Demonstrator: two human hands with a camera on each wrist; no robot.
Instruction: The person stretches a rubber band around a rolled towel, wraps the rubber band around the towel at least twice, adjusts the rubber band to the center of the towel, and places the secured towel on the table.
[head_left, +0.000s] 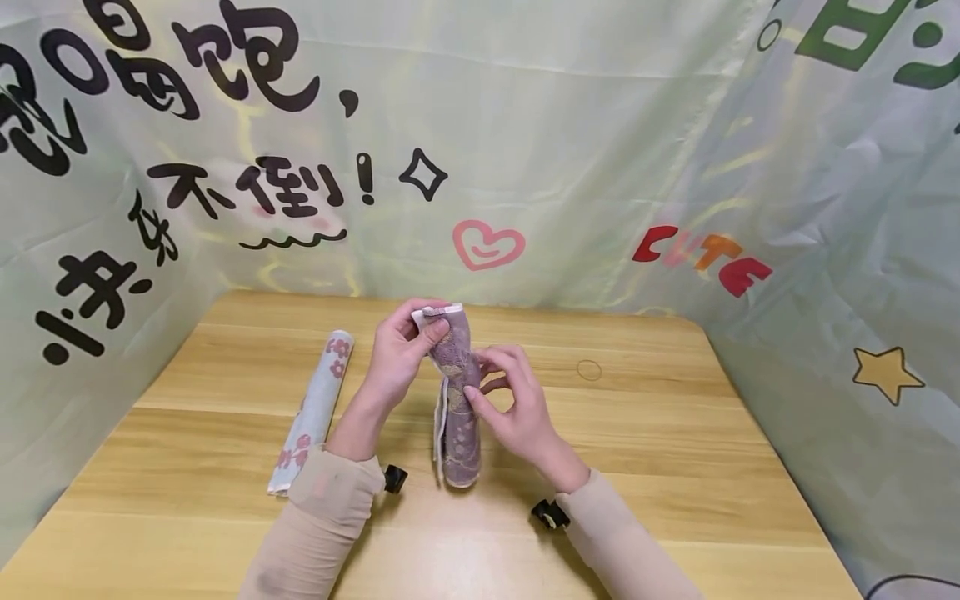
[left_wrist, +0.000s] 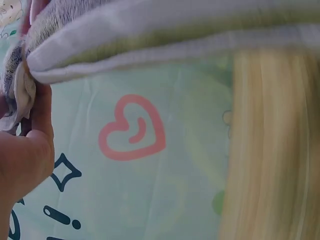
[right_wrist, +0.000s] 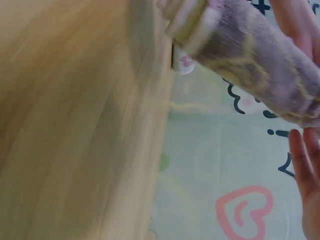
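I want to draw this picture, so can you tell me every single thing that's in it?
Purple towel: one, purple with a pale pattern and white edge, rolled up and held above the middle of the table.
Flowery towel roll: one, pale blue with pink flowers, lying on the table at the left.
Table: one, light wood, under everything.
Backdrop cloth: one, pale green with black writing, a pink heart, red and orange letters and a yellow star, behind and beside the table.
Left hand: one, pinches the purple towel's top end.
Right hand: one, fingers on the towel's middle.
Sleeves: two, beige.
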